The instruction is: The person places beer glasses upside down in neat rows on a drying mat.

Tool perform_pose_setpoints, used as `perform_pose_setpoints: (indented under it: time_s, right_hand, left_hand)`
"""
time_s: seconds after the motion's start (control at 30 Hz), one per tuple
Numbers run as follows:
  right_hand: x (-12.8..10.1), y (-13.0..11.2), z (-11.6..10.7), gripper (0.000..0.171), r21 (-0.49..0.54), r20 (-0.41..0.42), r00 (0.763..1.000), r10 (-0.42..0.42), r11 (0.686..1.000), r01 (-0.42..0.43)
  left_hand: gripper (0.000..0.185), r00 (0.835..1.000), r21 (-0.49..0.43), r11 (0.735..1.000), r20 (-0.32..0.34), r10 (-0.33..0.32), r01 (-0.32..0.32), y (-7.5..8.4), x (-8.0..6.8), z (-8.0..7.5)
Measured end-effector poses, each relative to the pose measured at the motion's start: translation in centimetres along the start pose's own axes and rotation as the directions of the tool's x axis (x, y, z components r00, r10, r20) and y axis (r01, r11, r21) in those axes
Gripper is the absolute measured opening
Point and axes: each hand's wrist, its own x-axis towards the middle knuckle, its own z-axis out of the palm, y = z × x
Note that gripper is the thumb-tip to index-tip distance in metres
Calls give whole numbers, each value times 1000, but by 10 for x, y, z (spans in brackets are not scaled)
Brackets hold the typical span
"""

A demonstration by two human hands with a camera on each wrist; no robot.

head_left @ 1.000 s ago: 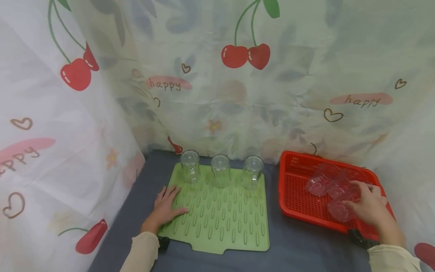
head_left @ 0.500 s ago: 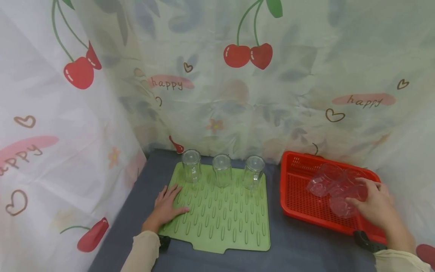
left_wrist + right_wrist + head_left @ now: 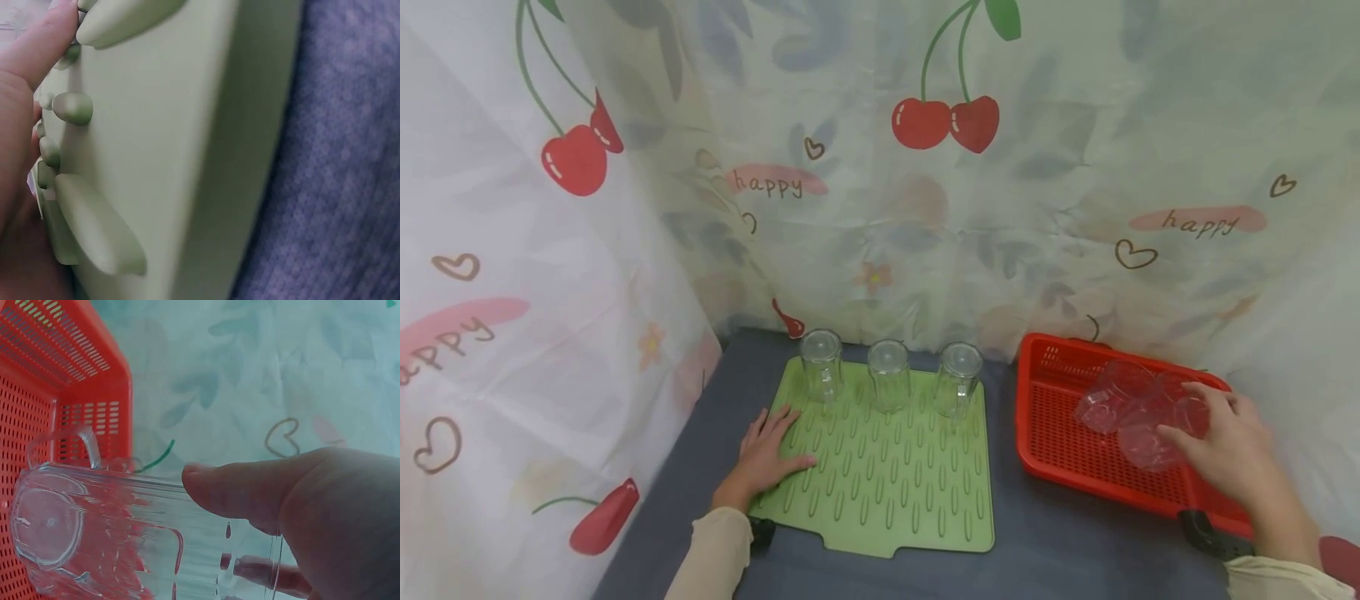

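My left hand (image 3: 765, 457) rests with spread fingers on the left edge of a green drying mat (image 3: 880, 483). Along the back of this mat, three clear glass mugs (image 3: 822, 367) stand upside down in a row. Over the red basket (image 3: 1093, 492), my right hand (image 3: 1232, 442) grips a clear glass (image 3: 1150, 442) on its side, base pointing left. In the right wrist view the thumb presses the near wall of the glass (image 3: 106, 531), and a finger shows through it near the rim. More clear glasses (image 3: 1108, 396) lie behind it in the basket.
A dark grey cloth (image 3: 1037, 550) covers the table under the mat and basket. White printed sheeting (image 3: 1000, 208) hangs close behind and on both sides. The basket's raised rim stands between the mat and the glasses.
My right hand has moved slightly right, and the gripped glass has tilted and shifted a little up in the head view. My left hand and the three mugs on the mat stay put.
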Motion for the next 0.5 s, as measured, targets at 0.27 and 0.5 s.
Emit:
perform_pose_setpoints:
  time_s: [0.27, 0.5]
  right_hand:
    - [-2, -16, -2, 73, -2, -60, 997, -48, 999, 48]
    - [-2, -27, -2, 79, 11, -88, 996, -10, 1000, 11]
  left_hand:
    - [97, 1000, -3, 1000, 2, 1, -1, -1, -1, 1]
    - [97, 1000, -8, 1000, 3, 2, -2, -1, -1, 0]
